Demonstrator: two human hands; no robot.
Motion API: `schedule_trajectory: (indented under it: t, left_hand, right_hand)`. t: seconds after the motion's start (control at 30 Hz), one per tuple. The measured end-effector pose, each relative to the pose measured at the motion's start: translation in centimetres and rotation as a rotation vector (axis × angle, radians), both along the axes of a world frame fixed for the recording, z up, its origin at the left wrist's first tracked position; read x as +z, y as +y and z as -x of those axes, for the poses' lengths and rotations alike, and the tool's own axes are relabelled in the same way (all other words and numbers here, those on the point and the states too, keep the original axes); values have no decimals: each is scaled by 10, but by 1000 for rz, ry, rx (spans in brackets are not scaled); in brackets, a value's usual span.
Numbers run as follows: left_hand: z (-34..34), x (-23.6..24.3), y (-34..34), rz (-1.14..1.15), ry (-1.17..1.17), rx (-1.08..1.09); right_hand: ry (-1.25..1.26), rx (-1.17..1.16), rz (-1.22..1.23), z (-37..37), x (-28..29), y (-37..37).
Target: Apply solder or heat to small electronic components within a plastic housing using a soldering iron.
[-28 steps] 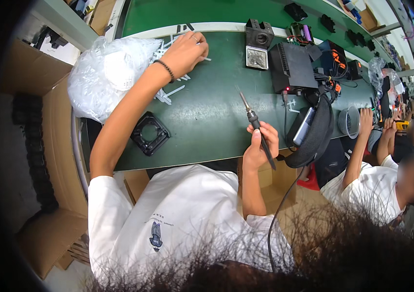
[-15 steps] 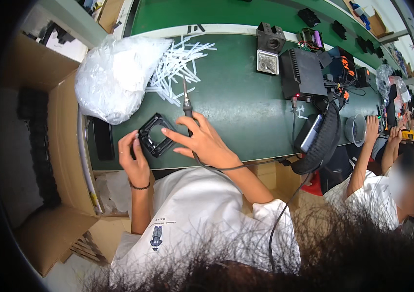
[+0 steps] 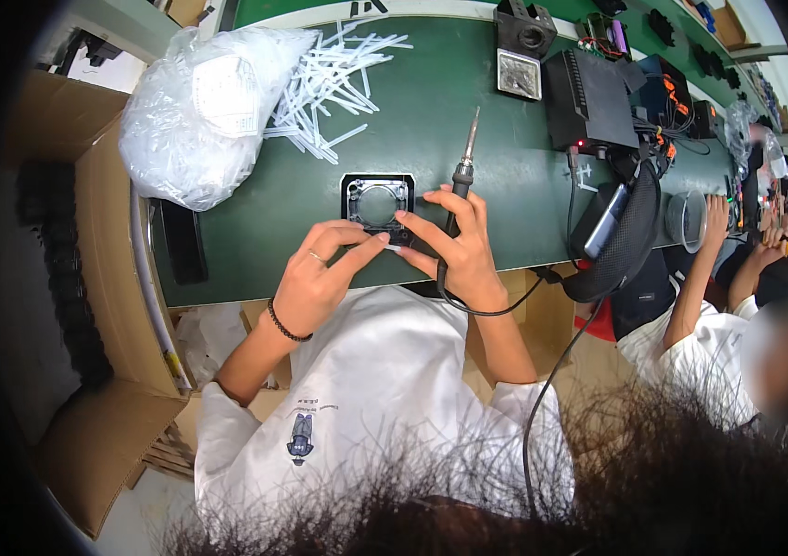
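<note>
A black square plastic housing (image 3: 401,198) with a large round opening sits on the bench in front of me. My left hand (image 3: 320,269) is closed at its near edge, thumb and forefinger pinched by a short white strip (image 3: 393,247). A soldering iron (image 3: 464,170) rises from my right hand (image 3: 468,255), its bare metal tip pointing up and away from the housing. That hand grips the iron's handle while its forefinger reaches to the housing's right side. The iron's cord loops around below the right hand.
A clear plastic bag (image 3: 208,116) and a loose pile of white sticks (image 3: 334,88) lie at the back left. A soldering station (image 3: 590,100) and iron stand (image 3: 525,42) occupy the back right. A cardboard box (image 3: 111,213) stands left. Another person's hand (image 3: 716,221) is by a clear tub (image 3: 686,222).
The housing has shifted right and turned squarer to me. My left hand moved right to its near edge; my right hand and the soldering iron moved right. The head view has shifted slightly.
</note>
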State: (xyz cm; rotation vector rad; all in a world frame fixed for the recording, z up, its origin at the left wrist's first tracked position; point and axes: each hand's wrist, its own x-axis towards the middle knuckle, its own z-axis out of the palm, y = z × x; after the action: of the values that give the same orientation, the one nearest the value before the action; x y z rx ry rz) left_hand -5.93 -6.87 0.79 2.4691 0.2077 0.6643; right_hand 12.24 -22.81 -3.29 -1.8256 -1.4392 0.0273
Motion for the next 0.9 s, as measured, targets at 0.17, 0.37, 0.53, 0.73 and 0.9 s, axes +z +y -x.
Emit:
schedule_trajectory:
  t: [0.17, 0.37, 0.53, 0.73, 0.9]
  left_hand:
    - [-8, -6, 3, -176, 95, -91]
    - [-7, -19, -2, -227, 159, -34]
    - [-5, -19, -3, -259, 192, -41]
    - [-2, -19, 2, -294, 195, -81]
    - [0, -21, 5, -311, 199, -121]
  right_hand:
    - [-3, -12, -12, 0, -7, -2]
    - [3, -17, -3, 0, -5, -2]
    - [13, -26, 5, 1, -6, -2]
    - [2, -31, -7, 0, -6, -2]
    - [13, -26, 2, 0, -5, -2]
